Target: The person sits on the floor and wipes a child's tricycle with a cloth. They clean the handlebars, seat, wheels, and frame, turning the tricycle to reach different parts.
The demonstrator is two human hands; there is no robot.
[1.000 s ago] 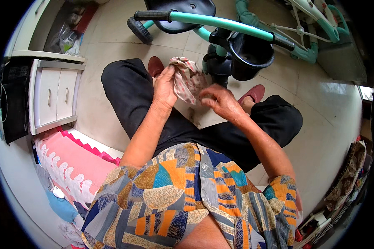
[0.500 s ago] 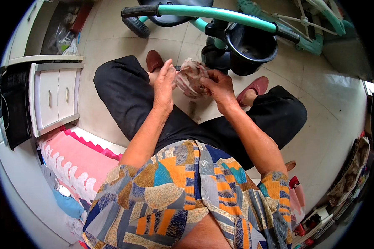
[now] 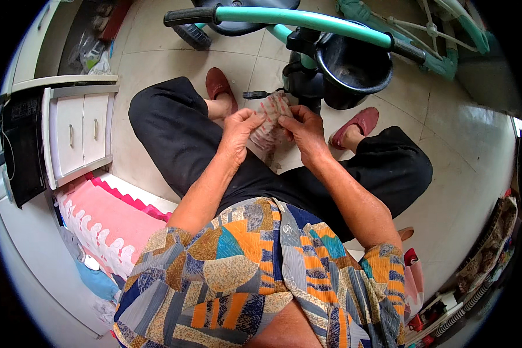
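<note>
The tricycle (image 3: pixel 307 23) stands before the seated person. Below its bucket (image 3: pixel 354 66), the cloth (image 3: pixel 271 119) hangs lengthwise, pinched between the left hand (image 3: pixel 238 130) and right hand (image 3: pixel 304 130), equally near, above the knees.

both hands (image 3: pixel 272 133) raised together (fingers pinched)

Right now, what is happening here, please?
A seated person in a patterned shirt and dark trousers holds a small striped cloth between both hands, the left hand and the right hand gripping it at its two sides above the knees. Just beyond the hands stands a teal-framed child's tricycle with a black bucket-like basket. A white cabinet stands to the person's left on the tiled floor.
</note>
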